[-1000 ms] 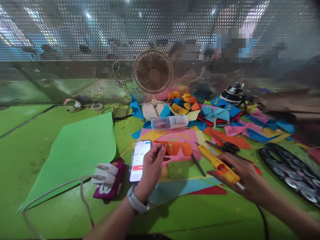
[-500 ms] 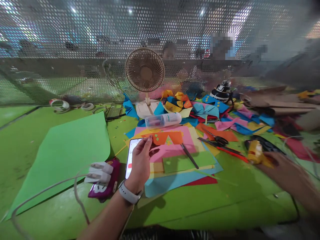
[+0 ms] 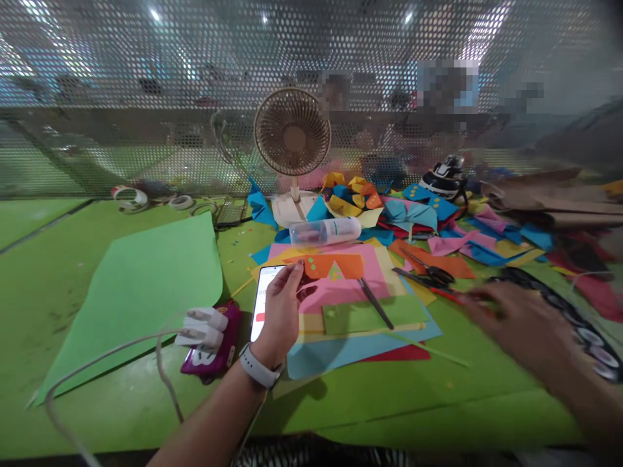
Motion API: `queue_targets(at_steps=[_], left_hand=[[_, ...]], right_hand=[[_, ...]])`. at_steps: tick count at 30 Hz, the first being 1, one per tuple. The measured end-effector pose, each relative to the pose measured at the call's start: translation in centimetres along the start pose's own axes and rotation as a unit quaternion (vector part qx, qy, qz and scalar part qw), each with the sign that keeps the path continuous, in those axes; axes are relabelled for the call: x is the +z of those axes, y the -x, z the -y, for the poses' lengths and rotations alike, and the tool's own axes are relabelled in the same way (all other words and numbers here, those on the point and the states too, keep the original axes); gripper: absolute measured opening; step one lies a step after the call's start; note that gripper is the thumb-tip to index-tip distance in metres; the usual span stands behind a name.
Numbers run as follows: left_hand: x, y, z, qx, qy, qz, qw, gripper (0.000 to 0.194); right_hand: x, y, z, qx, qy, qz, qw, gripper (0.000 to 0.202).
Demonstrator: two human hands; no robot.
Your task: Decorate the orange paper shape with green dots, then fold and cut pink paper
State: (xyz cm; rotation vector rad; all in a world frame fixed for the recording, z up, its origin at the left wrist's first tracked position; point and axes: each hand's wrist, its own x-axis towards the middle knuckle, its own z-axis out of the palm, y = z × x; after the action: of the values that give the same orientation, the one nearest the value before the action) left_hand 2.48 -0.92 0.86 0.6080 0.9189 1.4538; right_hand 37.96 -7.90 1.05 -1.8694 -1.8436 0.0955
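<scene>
Orange paper (image 3: pixel 322 266), right of phone (image 3: pixel 263 299): likely light, creasable; hold edges. Left hand (image 3: pixel 282 308) pinches it; right hand (image 3: pixel 518 318) blurred, grip unclear.

The right fingers (image 3: pixel 474 305) are blurred; whether they touch the red handle (image 3: pixel 445 294) beside them cannot be told. To their right, the black tray (image 3: pixel 577 320) is partly covered. The left fingers (image 3: pixel 293 275) hide part of the orange paper (image 3: pixel 353 265); just below them, the phone (image 3: pixel 260 306) is partly hidden.
</scene>
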Motion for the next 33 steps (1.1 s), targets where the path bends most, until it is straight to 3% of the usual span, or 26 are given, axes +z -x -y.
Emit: queue_targets(at_steps=[3,6,9,13,15,18,22,26,29,33], left_hand=[[-0.2,-0.1,0.0,0.004,0.003,0.000,1.000,0.024],[-0.4,-0.3,-0.1,0.006,0.007,-0.006,1.000,0.023],[-0.4,-0.3,-0.1,0.010,0.003,-0.016,1.000,0.026],[-0.3,-0.4,-0.1,0.016,-0.001,-0.010,1.000,0.029],[-0.3,-0.5,-0.2,0.013,0.012,-0.014,1.000,0.028],[-0.1,-0.3,-0.6,-0.018,0.063,-0.007,0.998,0.025],[0.8,1.4,-0.5,-0.093,0.093,0.104,0.986,0.016],[1.5,3.5,0.7,-0.091,-0.014,0.217,0.972,0.012],[1.5,4.3,1.4,-0.063,-0.061,0.255,0.963,0.009],[1.6,4.9,1.7,-0.046,-0.115,0.276,0.953,0.011]], right_hand=[[3.9,-2.2,6.7,-0.079,0.032,0.112,0.990,0.030],[7.0,-4.1,10.2,-0.133,0.056,0.154,0.977,0.029],[8.5,-5.2,10.4,-0.132,0.021,0.187,0.973,0.022],[8.4,-5.7,8.8,-0.049,-0.101,0.194,0.975,0.021],[8.1,-5.9,8.3,-0.005,-0.214,0.207,0.955,0.026],[7.7,-5.9,8.7,0.042,-0.369,0.222,0.901,0.042],[7.5,-4.9,10.4,0.076,-0.460,0.228,0.855,0.050],[7.5,-3.0,12.0,0.067,-0.553,0.240,0.795,0.051],[7.7,-1.5,12.8,0.026,-0.557,0.227,0.799,0.051],[8.5,0.1,13.4,-0.020,-0.508,0.221,0.833,0.051]])
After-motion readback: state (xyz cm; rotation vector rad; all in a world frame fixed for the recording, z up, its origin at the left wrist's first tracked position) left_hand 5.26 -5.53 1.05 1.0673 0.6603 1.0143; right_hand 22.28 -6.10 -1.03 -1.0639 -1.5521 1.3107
